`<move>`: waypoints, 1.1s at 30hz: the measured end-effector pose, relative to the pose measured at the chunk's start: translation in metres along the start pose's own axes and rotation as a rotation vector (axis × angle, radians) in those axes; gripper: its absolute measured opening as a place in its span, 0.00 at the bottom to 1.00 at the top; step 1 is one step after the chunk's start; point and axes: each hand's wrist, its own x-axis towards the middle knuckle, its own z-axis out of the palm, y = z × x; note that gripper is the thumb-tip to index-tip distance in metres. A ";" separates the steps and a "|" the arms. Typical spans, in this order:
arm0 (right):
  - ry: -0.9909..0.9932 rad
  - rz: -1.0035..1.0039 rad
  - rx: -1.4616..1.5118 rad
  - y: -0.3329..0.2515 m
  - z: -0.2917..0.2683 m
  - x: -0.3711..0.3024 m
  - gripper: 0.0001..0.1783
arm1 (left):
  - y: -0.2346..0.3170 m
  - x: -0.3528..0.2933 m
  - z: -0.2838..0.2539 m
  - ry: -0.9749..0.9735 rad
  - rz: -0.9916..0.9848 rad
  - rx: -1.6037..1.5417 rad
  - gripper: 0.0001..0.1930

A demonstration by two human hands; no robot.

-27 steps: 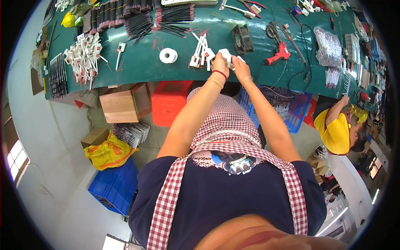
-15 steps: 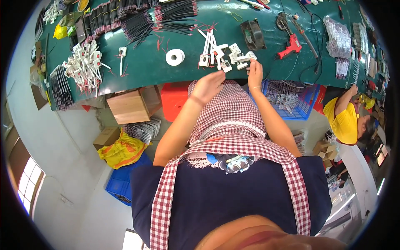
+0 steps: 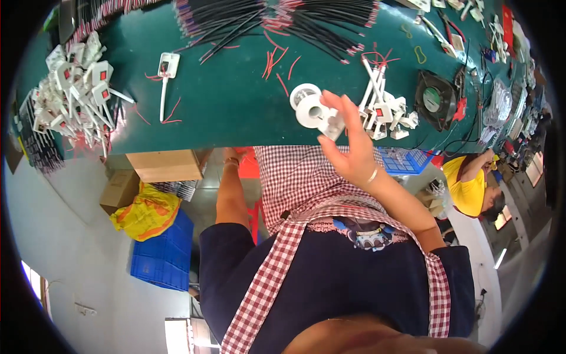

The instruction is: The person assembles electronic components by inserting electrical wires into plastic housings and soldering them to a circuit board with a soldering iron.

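My right hand [image 3: 352, 147] is over the table's front edge, fingers and thumb spread apart. Beside its fingertips sits a white spool [image 3: 305, 94], with a round white flange showing in front. A small whitish piece [image 3: 331, 126] shows in the gap between thumb and fingers; whether they touch it I cannot tell. My left hand [image 3: 230, 154] reaches down under the table edge, its fingers hidden. Just right of my right hand lie white plastic housings [image 3: 383, 112] with white tubes and red wires. One similar white housing with a tube [image 3: 168, 66] lies alone farther left.
A heap of white housings [image 3: 76, 88] covers the table's left end. Bundles of black cables [image 3: 224, 23] lie at the back, near loose red wires [image 3: 275, 62]. A small black fan [image 3: 435, 100] stands right. Below are a cardboard box [image 3: 165, 165] and blue crates [image 3: 162, 253]. A co-worker [image 3: 469, 183] sits right.
My view has shifted left and closer to the table. The left hand has dropped from the tabletop to below its edge. My right hand has left the white housings and is by the spool.
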 end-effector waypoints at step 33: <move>0.684 -0.343 -0.761 0.077 0.002 -0.055 0.14 | 0.066 0.135 -0.043 0.053 0.417 -0.739 0.32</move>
